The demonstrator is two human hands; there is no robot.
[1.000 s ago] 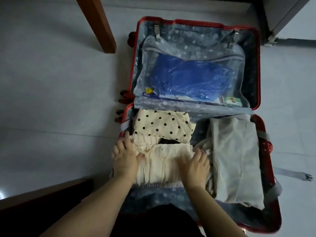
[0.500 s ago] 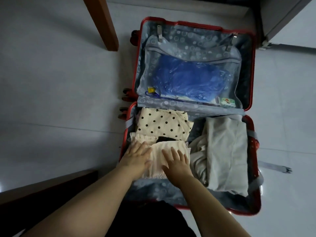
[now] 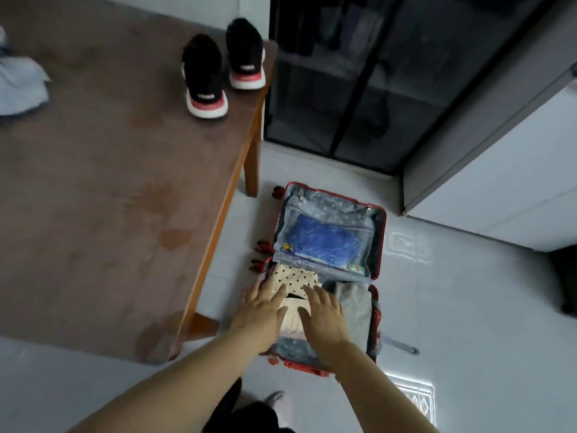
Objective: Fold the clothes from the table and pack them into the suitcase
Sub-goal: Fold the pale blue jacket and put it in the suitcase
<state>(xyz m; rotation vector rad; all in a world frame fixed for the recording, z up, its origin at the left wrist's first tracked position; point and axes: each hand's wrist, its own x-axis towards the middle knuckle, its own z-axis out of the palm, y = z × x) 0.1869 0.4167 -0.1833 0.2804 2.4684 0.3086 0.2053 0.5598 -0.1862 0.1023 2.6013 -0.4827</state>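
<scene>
A red suitcase (image 3: 381, 235) lies open on the pale floor. Its near half holds a folded polka-dot garment (image 3: 292, 276), a folded cream garment (image 3: 293, 320) and a grey garment (image 3: 356, 307). My left hand (image 3: 262, 310) and my right hand (image 3: 323, 310) hover over the cream garment with fingers spread and straight, holding nothing. Whether they touch the cloth is unclear. The lid's mesh pocket holds a blue bag (image 3: 324, 242). A light blue garment (image 3: 22, 85) lies on the brown table (image 3: 109, 198) at far left.
A pair of black and red shoes (image 3: 221, 67) stands at the table's far corner. A dark glass-fronted cabinet (image 3: 359, 89) is behind the suitcase, a white cabinet (image 3: 499, 170) to its right. A grey strap (image 3: 402, 346) trails from the suitcase onto the floor.
The view has pulled up and back, so the table top and shoes now show. My hands have lifted from pressing the cream garment and sit higher over it.
</scene>
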